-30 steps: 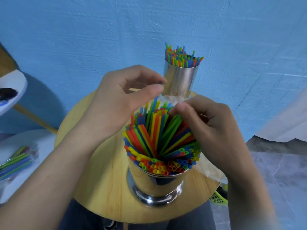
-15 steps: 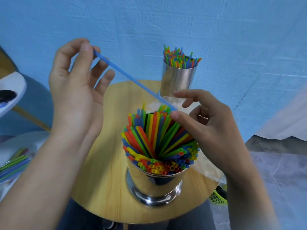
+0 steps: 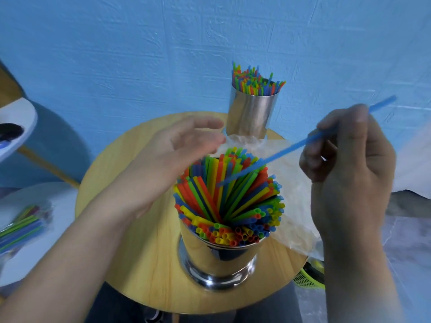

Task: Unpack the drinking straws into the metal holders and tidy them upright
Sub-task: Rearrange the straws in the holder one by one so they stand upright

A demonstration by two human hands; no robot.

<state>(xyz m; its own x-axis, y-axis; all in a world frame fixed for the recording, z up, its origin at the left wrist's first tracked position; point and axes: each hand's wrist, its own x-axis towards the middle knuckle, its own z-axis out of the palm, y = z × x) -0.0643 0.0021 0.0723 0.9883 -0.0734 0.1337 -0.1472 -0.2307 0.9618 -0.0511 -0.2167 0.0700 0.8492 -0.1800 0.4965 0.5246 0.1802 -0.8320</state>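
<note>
Head view showed a round wooden desk (image 3: 140,264) at centre frame. It carried a wide metal holder (image 3: 217,259) at lower centre, packed with coloured straws (image 3: 228,194) that fanned outward rather than standing straight. A narrower metal holder (image 3: 251,113), also full, stood at the desk's far edge, upper centre. The left hand (image 3: 172,159) hovered spread and empty at the fan's upper left. The right hand (image 3: 345,164), at right, pinched a single blue straw (image 3: 279,155), slanted, its low end over the bundle's middle. Likely best was to tip it nearer vertical, aim for a gap, and gather the leaning straws with the left hand.
</note>
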